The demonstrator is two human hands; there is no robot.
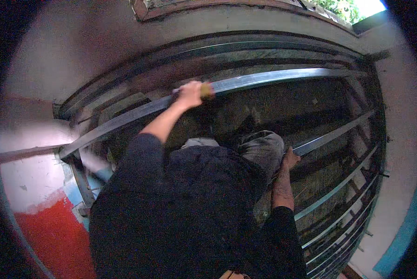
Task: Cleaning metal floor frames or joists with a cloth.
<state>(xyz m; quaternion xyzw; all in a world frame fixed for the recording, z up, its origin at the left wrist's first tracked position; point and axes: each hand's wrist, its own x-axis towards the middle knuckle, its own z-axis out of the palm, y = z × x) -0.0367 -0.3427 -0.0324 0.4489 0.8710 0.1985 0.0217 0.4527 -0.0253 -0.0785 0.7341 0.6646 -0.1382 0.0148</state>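
My left hand (189, 96) is closed on a small yellowish-brown block (206, 90), blurred, so its exact kind cannot be made out. Hand and block rest on a long silvery metal bar (269, 78) that runs across in front of me. Lower down on the right, my right hand (290, 159) is wrapped round a second metal bar (336, 132) beside my knee. Part of that grip is hidden by my grey trouser leg (262, 146).
More parallel metal bars (338, 195) descend on the right like a rack or stair frame. Pale walls flank me, the left one with a red painted patch (55, 237), the right one with a blue stripe (406, 228). Greenery (341, 8) shows through an opening at top right.
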